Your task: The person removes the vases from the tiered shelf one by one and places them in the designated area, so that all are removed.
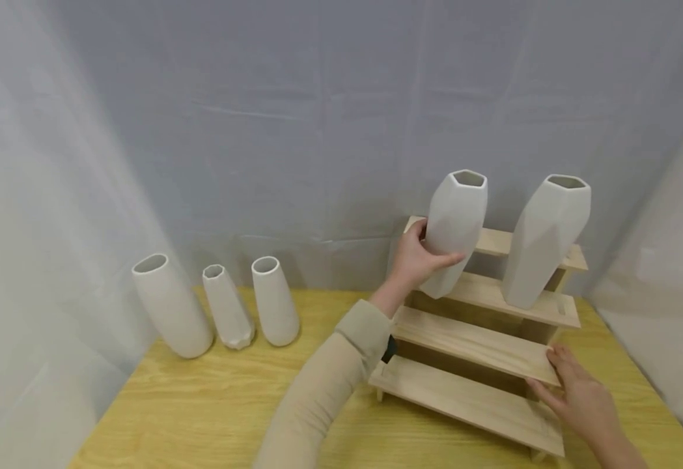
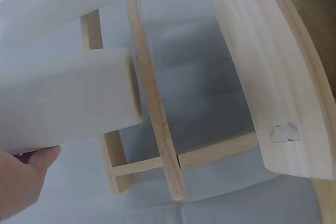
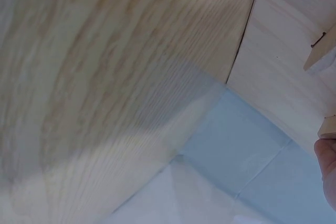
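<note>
My left hand (image 1: 417,260) grips a white faceted vase (image 1: 457,215) by its side, thumb across the front. In the left wrist view, the base of this vase (image 2: 68,98) hangs just off the wooden slat. My right hand (image 1: 584,394) holds the right end of a lower step of the stepped wooden shelf (image 1: 476,339), thumb at its front edge. Another white faceted vase (image 1: 546,241) stands on an upper step, right of the held one. In the right wrist view only part of the right hand (image 3: 328,171) shows, touching the shelf's edge.
Three white vases stand on the left of the wooden table (image 1: 212,417): a wide one (image 1: 174,306), a ribbed one (image 1: 228,309) and a smooth narrow one (image 1: 275,303). A grey sheet (image 1: 294,130) hangs behind the table, with pale sheets at both sides.
</note>
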The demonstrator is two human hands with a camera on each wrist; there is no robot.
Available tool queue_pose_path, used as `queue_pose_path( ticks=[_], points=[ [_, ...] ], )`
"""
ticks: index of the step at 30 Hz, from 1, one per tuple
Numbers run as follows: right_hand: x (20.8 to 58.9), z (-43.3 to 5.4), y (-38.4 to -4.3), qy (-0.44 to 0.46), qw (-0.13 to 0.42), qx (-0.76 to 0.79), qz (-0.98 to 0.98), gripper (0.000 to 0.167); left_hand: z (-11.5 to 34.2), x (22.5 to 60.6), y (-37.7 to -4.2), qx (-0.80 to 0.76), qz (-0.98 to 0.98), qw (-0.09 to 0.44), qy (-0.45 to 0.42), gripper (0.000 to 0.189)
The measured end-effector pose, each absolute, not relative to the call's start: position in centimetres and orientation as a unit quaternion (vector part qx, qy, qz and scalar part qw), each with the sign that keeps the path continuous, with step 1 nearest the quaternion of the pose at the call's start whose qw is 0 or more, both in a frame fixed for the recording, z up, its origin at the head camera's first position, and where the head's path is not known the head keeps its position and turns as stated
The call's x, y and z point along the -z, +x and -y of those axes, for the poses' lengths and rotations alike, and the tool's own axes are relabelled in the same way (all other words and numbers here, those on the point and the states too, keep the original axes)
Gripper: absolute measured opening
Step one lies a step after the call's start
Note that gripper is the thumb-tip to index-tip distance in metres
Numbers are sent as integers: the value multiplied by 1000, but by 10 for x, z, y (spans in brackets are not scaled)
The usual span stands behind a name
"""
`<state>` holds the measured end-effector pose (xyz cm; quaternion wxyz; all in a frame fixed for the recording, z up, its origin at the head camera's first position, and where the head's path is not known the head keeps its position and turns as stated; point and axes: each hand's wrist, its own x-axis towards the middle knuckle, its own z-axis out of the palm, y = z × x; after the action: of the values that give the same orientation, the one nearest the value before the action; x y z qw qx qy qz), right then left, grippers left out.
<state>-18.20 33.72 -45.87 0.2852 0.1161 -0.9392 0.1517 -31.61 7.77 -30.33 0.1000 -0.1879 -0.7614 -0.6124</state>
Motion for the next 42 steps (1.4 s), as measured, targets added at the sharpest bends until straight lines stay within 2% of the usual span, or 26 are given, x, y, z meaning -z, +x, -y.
queue_pose_path(
  ticks=[15, 23, 34, 42],
  points=[
    [461, -338, -184, 128, 302, -150, 933, 66, -44, 310, -294, 607, 764, 112, -188, 72],
    [460, -338, -184, 119, 284, -153, 939, 66, -25, 319, -283, 606, 763, 133, -182, 69],
    [458, -339, -185, 120, 278, -155, 940, 67, 3, 335, -269, 618, 757, 130, -170, 70],
    [459, -338, -184, 118, 278, -154, 941, 67, 20, 328, -237, 629, 745, 139, -173, 61]
  ],
)
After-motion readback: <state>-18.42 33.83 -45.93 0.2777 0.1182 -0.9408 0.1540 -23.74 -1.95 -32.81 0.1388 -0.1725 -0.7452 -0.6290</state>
